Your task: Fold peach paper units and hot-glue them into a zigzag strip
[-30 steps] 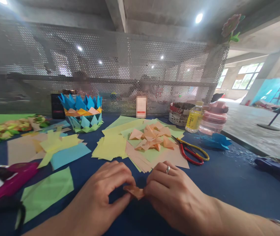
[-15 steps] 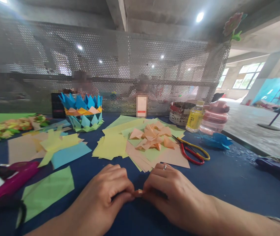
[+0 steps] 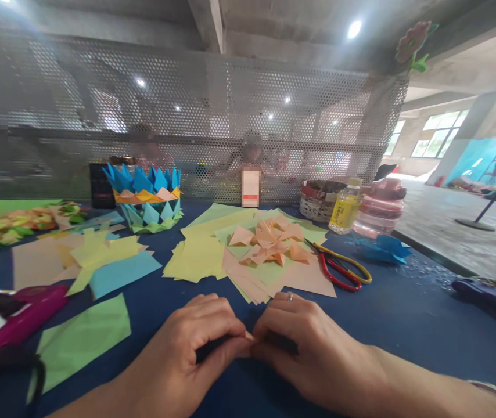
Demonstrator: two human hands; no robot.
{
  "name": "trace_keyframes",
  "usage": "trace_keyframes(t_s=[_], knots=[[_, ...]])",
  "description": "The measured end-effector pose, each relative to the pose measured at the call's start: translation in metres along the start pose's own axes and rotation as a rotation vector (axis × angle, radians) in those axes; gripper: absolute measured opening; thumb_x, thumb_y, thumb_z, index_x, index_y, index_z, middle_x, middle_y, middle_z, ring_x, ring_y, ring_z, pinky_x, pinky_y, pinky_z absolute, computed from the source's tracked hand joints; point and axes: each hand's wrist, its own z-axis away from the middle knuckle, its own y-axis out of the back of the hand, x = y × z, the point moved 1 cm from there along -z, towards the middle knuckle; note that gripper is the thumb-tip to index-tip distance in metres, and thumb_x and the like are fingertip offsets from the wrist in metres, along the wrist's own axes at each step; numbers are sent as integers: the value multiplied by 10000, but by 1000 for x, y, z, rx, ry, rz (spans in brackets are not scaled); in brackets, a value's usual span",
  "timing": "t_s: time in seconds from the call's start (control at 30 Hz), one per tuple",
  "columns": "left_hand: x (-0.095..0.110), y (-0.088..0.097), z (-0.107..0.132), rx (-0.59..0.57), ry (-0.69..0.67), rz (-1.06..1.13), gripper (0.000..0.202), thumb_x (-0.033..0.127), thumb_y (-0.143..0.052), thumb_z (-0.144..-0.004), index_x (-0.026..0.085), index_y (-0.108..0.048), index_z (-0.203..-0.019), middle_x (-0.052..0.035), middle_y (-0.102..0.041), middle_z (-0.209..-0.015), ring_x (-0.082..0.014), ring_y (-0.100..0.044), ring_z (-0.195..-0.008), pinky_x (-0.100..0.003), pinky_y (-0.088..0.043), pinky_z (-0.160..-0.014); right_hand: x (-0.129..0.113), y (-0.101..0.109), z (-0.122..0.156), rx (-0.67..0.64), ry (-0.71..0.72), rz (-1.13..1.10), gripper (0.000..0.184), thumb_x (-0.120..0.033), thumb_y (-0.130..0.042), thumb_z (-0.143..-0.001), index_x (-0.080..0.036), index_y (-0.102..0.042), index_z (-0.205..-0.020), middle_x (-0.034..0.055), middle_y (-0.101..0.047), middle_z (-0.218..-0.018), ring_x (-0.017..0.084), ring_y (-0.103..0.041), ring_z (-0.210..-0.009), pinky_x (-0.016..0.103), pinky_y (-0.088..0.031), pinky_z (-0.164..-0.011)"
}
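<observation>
**A sliver of paper, nearly hidden in a two-handed pinch**

The fingers (image 3: pixel 229 347) of the left hand (image 3: pixel 196 354) and those of the right hand (image 3: pixel 304 348) are pressed together, tip to tip. They are clamped on a small folded piece of peach-orange paper (image 3: pixel 248 335) at the middle of the near edge of the dark blue surface (image 3: pixel 405 325). Only a sliver of the piece shows between the fingertips. Its fold, and whether it touches the surface, cannot be told.

With so little in sight, a crease could be pressed off-line without being noticed. A hard squeeze on paper this thin may crush or tear it, and a slack grip would let the fold spring open or the piece drop.

Just beyond the knuckles lies a stack of loose peach, yellow and pale green paper sheets (image 3: pixel 200 258), its near corners close to the right hand. A nudge forward could fan them out and scatter the heap of folded peach paper pieces (image 3: pixel 269 244) resting on top.

The red- and yellow-handled scissors (image 3: pixel 339 270) lie just beside the stack, toward the right edge. A careless reach that way could meet the blades.

Toward the left edge, a loose light-green paper sheet (image 3: pixel 82 339) lies near the left forearm. A sweep of the arm might drag it off the near edge.
</observation>
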Motion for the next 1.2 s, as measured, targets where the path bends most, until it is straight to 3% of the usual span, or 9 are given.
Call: trace_keyframes(t_s=[0.17, 0.4, 0.6, 0.77, 0.87, 1.03, 1.2], knots=[[9, 2, -1, -16, 34, -4, 257, 203, -449, -954, 209, -559, -722, 31, -594, -679, -119, -558, -664, -251, -423, -685, -4, -1, 1, -43, -47, -51, 63, -170, -641, -866, -150, -666, -812, 17, -665, -722, 116, -599, -680, 216, -433, -648], [11, 5, -2, -7, 192, 123, 290, 294, -475, -948, 222, -583, -688, 40, -605, -680, -106, -565, -636, -201, -430, -609, -4, 1, 0, -77, -119, -63, 65, -195, -656, -863, -169, -662, -804, -14, -639, -704, 87, -562, -612, 189, -411, -594], [6, 4, -4, -47, 355, 247, 170, 387, -562, -918, 290, -680, -843, 77, -698, -829, -120, -637, -797, -193, -455, -739, 2, 3, -3, -54, -196, -93, 95, -220, -621, -899, -172, -652, -823, -15, -652, -733, 92, -556, -628, 195, -417, -611], [2, 3, 2, -52, 442, 175, 156, 396, -581, -879, 273, -678, -876, 62, -610, -670, -133, -573, -654, -207, -403, -562, 1, 2, -3, -87, -240, -106, 108, -228, -616, -896, -180, -637, -801, -24, -635, -726, 86, -534, -620, 185, -400, -589], [1, 2, 2, -54, 451, 161, 206, 451, -582, -871, 273, -654, -945, 55, -629, -711, -146, -585, -689, -217, -413, -580, 1, 2, -3, -106, -289, -122, 163, -290, -585, -913, -184, -626, -797, -37, -591, -680, 80, -488, -593, 180, -364, -540], [3, 1, -1, -30, 394, 273, 96, 311, -569, -873, 249, -629, -914, 58, -663, -768, -122, -603, -715, -209, -453, -682, 3, 2, -3, -192, -351, -179, 222, -345, -593, -896, -169, -623, -763, -64, -503, -603, 64, -408, -543, 169, -312, -486], [4, 1, -3, -103, 538, 294, 138, 345, -595, -851, 222, -642, -892, 56, -645, -696, -122, -581, -658, -201, -412, -591, -1, 3, -4, -227, -344, -180, 159, -289, -652, -832, -160, -642, -739, -54, -550, -621, 64, -466, -562, 162, -340, -506]])
